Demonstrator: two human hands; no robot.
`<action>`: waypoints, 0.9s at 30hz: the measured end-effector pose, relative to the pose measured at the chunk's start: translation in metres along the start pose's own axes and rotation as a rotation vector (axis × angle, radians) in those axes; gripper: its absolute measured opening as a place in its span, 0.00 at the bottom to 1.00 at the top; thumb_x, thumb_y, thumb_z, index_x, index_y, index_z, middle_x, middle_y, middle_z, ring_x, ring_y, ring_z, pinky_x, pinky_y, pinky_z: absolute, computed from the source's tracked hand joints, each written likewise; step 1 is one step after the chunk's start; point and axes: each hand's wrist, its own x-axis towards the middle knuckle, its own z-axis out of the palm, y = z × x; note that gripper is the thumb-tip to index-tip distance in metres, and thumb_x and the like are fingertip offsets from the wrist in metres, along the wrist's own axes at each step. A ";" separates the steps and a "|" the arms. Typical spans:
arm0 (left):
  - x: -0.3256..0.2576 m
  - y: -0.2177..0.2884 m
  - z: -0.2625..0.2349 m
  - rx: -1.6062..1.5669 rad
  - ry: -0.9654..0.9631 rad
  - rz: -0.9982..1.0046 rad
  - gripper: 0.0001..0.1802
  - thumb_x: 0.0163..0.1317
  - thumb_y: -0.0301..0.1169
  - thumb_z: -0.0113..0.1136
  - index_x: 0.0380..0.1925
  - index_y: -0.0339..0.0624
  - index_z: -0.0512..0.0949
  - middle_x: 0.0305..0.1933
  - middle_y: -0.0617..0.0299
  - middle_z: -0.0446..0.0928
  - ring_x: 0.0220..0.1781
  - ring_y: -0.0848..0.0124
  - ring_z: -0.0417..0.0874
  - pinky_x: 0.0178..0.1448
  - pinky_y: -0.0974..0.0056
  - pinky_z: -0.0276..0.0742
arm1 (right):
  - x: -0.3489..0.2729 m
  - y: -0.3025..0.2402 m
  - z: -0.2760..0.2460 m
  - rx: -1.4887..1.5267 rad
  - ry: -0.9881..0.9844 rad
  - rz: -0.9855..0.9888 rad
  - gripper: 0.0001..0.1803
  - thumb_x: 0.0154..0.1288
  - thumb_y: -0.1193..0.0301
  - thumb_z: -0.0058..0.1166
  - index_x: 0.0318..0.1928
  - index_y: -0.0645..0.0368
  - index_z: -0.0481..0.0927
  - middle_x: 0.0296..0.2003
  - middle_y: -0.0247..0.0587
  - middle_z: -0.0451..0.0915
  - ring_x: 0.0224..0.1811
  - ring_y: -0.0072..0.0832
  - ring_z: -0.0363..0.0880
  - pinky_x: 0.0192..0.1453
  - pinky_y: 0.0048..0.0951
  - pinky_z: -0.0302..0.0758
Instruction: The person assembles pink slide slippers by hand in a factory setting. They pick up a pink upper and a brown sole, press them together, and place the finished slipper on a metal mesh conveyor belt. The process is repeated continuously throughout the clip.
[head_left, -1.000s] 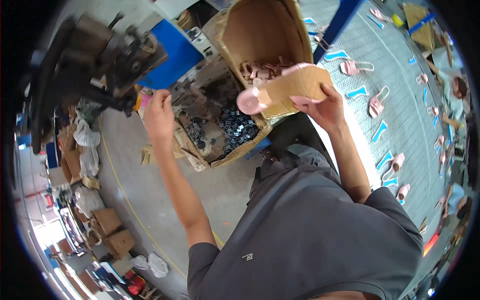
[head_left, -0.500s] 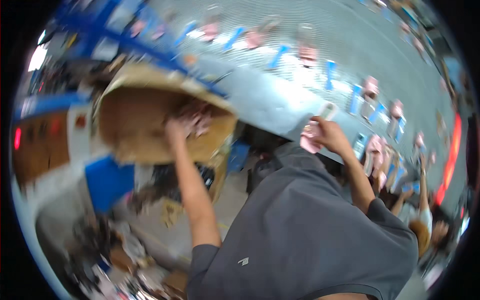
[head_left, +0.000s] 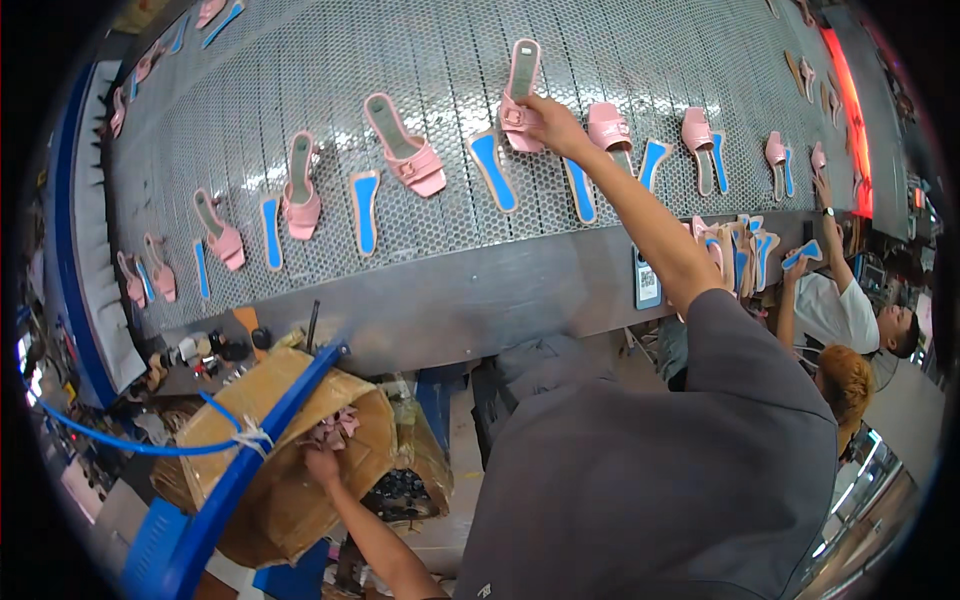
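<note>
Pink shoe (head_left: 520, 95), toe down, pinched by right hand (head_left: 553, 125); left hand (head_left: 322, 462) maybe grips scraps (head_left: 332, 428) in box (head_left: 290, 470).

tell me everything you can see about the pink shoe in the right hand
The pink shoe is an open-backed mule sandal with a grey insole and a pink strap with a buckle over the toe. It lies sole-down on the perforated metal conveyor, lengthwise across it. The right hand grips its toe end, beside a blue insole.
</note>
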 end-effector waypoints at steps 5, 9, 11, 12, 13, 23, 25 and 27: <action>-0.053 0.022 0.046 -0.334 0.245 0.050 0.34 0.63 0.47 0.64 0.59 0.31 0.69 0.37 0.47 0.83 0.38 0.53 0.84 0.44 0.52 0.78 | -0.048 -0.003 0.017 -0.294 0.521 0.194 0.39 0.45 0.75 0.67 0.63 0.63 0.70 0.60 0.64 0.70 0.66 0.56 0.65 0.70 0.49 0.63; -0.057 0.072 -0.018 -0.368 -0.524 -0.161 0.21 0.55 0.39 0.73 0.38 0.32 0.80 0.20 0.59 0.79 0.21 0.73 0.79 0.29 0.62 0.73 | -0.080 0.072 0.018 0.693 0.909 0.779 0.26 0.55 0.73 0.66 0.56 0.58 0.75 0.54 0.43 0.76 0.58 0.36 0.73 0.61 0.41 0.70; -0.074 0.049 -0.030 -0.381 -0.556 -0.093 0.18 0.50 0.32 0.74 0.35 0.31 0.79 0.18 0.60 0.78 0.22 0.75 0.79 0.31 0.64 0.75 | -0.071 0.078 -0.004 1.081 0.841 0.862 0.18 0.60 0.70 0.63 0.51 0.55 0.77 0.50 0.39 0.77 0.52 0.32 0.76 0.55 0.36 0.72; -0.085 0.043 -0.028 -0.350 -0.523 -0.124 0.17 0.51 0.31 0.74 0.35 0.30 0.79 0.18 0.60 0.78 0.23 0.75 0.80 0.32 0.64 0.76 | -0.073 0.060 -0.026 1.147 0.760 0.898 0.15 0.61 0.69 0.62 0.48 0.54 0.77 0.49 0.38 0.77 0.49 0.31 0.77 0.53 0.33 0.73; -0.094 0.064 -0.055 -0.324 -0.493 -0.146 0.16 0.51 0.29 0.73 0.35 0.29 0.79 0.19 0.61 0.79 0.24 0.75 0.80 0.33 0.64 0.77 | -0.077 0.036 -0.054 1.204 0.683 0.927 0.12 0.63 0.69 0.62 0.46 0.53 0.77 0.48 0.38 0.77 0.46 0.30 0.78 0.51 0.30 0.74; -0.256 0.024 -0.020 -2.326 0.125 -0.332 0.20 0.67 0.26 0.62 0.57 0.35 0.72 0.55 0.53 0.77 0.58 0.62 0.80 0.65 0.60 0.78 | -0.159 -0.225 -0.077 0.905 0.591 0.248 0.26 0.64 0.64 0.62 0.60 0.57 0.69 0.45 0.34 0.77 0.43 0.21 0.78 0.45 0.26 0.78; -0.299 0.048 0.001 -2.468 0.251 -0.131 0.20 0.69 0.29 0.59 0.59 0.36 0.72 0.58 0.51 0.76 0.62 0.59 0.78 0.67 0.57 0.76 | -0.190 -0.255 -0.021 0.854 0.172 0.266 0.32 0.62 0.59 0.62 0.63 0.57 0.68 0.47 0.36 0.78 0.40 0.22 0.80 0.41 0.24 0.77; -0.342 0.049 0.040 -2.717 0.139 -0.045 0.20 0.71 0.32 0.57 0.60 0.38 0.71 0.61 0.49 0.75 0.63 0.55 0.77 0.68 0.53 0.75 | -0.242 -0.330 0.027 0.835 -0.165 0.308 0.32 0.63 0.59 0.61 0.63 0.61 0.68 0.48 0.39 0.79 0.41 0.25 0.82 0.45 0.27 0.81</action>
